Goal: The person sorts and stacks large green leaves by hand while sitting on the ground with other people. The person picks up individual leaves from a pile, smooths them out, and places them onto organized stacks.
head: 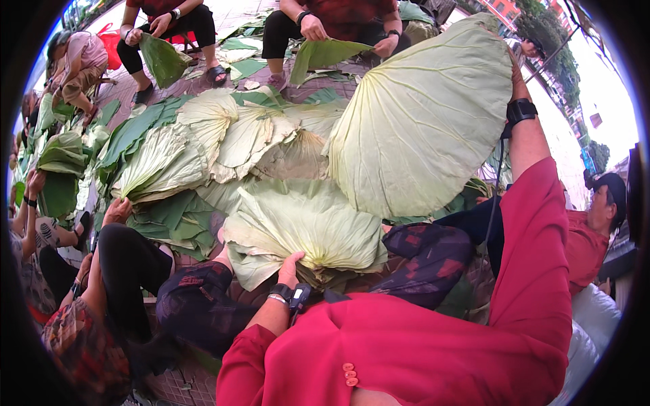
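Note:
A stack of pale green lotus leaves (pixel 310 223) rests over my lap, its folded edges gathered toward my body. My left hand (pixel 289 269) grips this stack near its gathered base, with the thumb on top. Up at the right, my right hand (pixel 517 76) holds a single large lotus leaf (pixel 426 116) by its outer edge, partly hidden behind it. That leaf hangs fanned out, pale underside toward me, its lower edge beside the stack. Both wrists carry dark straps.
More pale lotus leaves (pixel 249 132) overlap on the ground ahead, with darker green leaves (pixel 177 218) beneath at left. Across from me two seated people handle green leaves (pixel 325 56). A person's hand (pixel 118 210) at left grips another bundle; someone in a cap (pixel 609 198) sits at right.

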Demonstrator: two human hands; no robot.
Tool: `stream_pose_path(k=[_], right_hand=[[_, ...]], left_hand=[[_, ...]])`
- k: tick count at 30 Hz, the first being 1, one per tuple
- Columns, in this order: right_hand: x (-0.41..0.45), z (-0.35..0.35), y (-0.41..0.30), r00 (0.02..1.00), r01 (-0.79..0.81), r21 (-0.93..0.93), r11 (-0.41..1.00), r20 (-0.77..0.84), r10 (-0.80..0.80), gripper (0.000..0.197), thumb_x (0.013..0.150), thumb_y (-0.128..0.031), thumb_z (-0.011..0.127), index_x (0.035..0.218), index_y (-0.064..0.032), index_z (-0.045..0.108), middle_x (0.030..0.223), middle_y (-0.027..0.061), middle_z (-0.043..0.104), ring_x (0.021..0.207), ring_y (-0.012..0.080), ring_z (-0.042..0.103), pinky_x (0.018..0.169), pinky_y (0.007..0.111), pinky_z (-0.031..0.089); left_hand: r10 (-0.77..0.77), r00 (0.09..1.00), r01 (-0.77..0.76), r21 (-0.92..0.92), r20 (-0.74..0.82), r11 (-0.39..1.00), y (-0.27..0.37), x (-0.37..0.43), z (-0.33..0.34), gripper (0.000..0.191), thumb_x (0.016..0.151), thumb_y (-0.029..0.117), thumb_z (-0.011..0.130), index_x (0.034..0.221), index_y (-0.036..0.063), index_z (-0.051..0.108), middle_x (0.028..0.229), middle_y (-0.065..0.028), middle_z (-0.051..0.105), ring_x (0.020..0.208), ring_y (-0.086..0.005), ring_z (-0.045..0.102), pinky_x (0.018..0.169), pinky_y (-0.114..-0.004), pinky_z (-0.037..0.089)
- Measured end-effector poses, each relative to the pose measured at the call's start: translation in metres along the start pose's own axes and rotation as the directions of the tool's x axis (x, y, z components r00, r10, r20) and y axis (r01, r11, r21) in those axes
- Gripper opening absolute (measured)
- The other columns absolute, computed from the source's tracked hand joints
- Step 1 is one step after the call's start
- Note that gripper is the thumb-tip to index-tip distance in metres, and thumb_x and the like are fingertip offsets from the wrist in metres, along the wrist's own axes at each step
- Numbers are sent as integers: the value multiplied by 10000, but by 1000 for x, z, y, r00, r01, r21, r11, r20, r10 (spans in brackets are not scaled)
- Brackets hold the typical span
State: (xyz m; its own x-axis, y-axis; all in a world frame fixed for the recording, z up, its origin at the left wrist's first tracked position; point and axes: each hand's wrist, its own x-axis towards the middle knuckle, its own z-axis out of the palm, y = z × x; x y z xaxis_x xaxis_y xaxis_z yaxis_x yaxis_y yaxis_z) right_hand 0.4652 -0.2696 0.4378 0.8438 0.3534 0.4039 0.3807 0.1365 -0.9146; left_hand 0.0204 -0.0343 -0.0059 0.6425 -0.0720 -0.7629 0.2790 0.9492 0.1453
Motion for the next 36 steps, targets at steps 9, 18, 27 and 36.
stream_pose_path(k=[9, 18, 27, 36], right_hand=[[-3, 5, -61, 968, 238, -230, 944, 130, -213, 335, 850, -100, 469, 1177, -30, 453, 1141, 75, 516, 1019, 184, 487, 883, 293, 366], [-99, 189, 57, 308, 874, -326, 360, 945, 109, 145, 747, -111, 490, 823, 0, 545, 846, 141, 562, 849, 315, 557, 729, 399, 466], [-365, 201, 297, 246, 474, -544, 692, 837, 489, 168, 708, -97, 514, 853, -45, 582, 855, 151, 616, 823, 339, 604, 650, 446, 491], [-276, 127, 356, 631, 292, -719, 631, 640, 438, 178, 697, -108, 516, 857, -43, 561, 832, 178, 585, 818, 360, 577, 696, 428, 481]], left_hand=[[-20, 1000, 18, 111, 21, 994, 4, 5, -2, 369, 759, 247, 579, 1049, 19, 556, 996, -141, 615, 871, -297, 599, 798, -432, 483], [-11, 999, 16, 133, -41, 991, 4, -12, 2, 366, 756, 271, 585, 1015, 12, 578, 962, -135, 629, 854, -293, 605, 798, -426, 487], [-19, 1000, 22, 160, -20, 987, 3, 6, -4, 421, 761, 284, 582, 1076, 7, 549, 1015, -141, 616, 888, -301, 599, 828, -426, 470], [12, 994, 8, 174, -111, 985, 5, -1, 10, 418, 755, 273, 583, 1082, 15, 546, 1029, -135, 611, 894, -299, 589, 829, -429, 468]])
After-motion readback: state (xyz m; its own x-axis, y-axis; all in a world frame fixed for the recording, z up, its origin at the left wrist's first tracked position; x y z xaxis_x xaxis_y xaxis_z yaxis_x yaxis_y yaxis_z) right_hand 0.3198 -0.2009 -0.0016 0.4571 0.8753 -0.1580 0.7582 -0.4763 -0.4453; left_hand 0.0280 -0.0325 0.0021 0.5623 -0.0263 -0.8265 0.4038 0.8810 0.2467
